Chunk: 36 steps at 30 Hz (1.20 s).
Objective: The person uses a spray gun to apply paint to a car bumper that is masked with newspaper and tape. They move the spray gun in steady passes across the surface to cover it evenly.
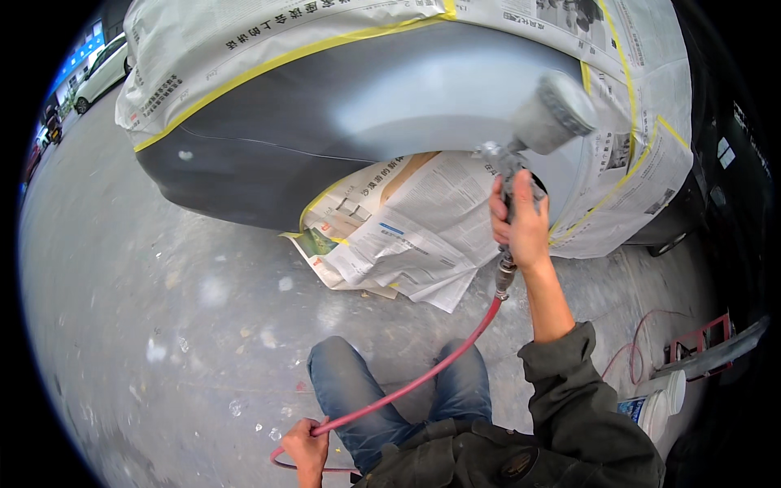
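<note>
My right hand [525,221] is wrapped round the handle of a spray gun [511,175], raised in front of a car's fender. On top of the gun sits a tilted, whitish paint cup [555,114]. From the handle's base a red air hose [423,381] curves down across my knees to my left hand [306,446], whose fingers are closed round it. The dark grey fender [268,122] carries a pale, whitish coat [464,89] above the wheel arch. Newspaper [423,220] covers the wheel, and yellow tape [285,58] borders the upper masking paper [187,41].
At the lower right stand a white bucket [661,407] and a red metal frame [701,348] with a grey board, near more red hose [633,350]. White spots mark the concrete floor [163,268]. A white car [104,71] is parked at the far left.
</note>
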Tool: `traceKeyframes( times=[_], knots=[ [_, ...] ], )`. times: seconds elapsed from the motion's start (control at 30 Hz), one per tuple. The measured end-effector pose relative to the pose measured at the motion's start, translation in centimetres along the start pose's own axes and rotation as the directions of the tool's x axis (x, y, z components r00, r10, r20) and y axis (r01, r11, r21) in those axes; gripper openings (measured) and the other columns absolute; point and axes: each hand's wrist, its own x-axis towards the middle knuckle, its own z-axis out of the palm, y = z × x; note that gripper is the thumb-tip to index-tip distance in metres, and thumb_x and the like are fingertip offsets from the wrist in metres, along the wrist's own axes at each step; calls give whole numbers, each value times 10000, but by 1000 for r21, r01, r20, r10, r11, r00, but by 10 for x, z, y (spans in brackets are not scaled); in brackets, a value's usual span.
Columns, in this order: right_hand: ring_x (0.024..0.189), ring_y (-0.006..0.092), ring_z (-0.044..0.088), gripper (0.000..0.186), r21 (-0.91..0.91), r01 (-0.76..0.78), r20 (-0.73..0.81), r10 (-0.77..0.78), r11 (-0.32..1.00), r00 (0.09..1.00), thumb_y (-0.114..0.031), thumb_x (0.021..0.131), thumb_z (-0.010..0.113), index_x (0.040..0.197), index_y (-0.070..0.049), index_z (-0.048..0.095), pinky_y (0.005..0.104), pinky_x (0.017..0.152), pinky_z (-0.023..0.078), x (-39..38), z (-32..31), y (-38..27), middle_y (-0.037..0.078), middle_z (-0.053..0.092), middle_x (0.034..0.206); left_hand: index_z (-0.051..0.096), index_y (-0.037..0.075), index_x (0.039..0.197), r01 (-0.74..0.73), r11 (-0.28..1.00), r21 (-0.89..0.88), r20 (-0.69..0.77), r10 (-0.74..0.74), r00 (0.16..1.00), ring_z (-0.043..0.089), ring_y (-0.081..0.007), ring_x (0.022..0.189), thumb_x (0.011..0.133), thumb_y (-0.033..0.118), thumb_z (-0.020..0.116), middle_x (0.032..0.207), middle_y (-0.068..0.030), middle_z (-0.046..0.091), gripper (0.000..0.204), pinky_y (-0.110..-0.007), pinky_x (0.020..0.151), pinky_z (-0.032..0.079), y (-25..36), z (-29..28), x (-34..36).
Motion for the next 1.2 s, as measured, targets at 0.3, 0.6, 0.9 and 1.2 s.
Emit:
traceKeyframes(
  times=[0.3,0.6,0.9,1.2],
  knots=[
    [454,41,340,466,55,37,-129,-30,998,991,-509,980,512,918,-47,533,214,416,258,-14,-3,22,-27,432,640,604,33,629,62,997,44,-27,-60,998,559,-331,497,676,194,848,564,-142,568,296,-386,484,423,-5,-8,9],
    [498,28,330,508,-9,-13,148,15,1000,989,-567,935,555,912,-59,546,206,445,248,-3,36,37,-45,427,641,590,41,621,42,997,63,-53,-39,998,564,-314,494,665,194,849,561,-121,572,304,-380,479,420,-2,-9,-5],
    [473,33,336,493,39,-57,182,49,998,982,-539,963,519,939,-47,544,211,429,258,-1,21,50,-30,440,645,590,41,623,14,997,73,-21,-13,1000,542,-309,481,685,199,839,553,-121,559,302,-387,476,404,1,-7,-10],
    [496,38,364,410,143,149,-243,-111,979,964,-465,999,497,993,-57,539,204,439,265,-29,-29,59,-20,457,674,585,31,624,41,994,101,-41,-37,998,539,-323,493,694,178,834,563,-128,560,298,-384,486,408,2,-4,-2]
  ],
)
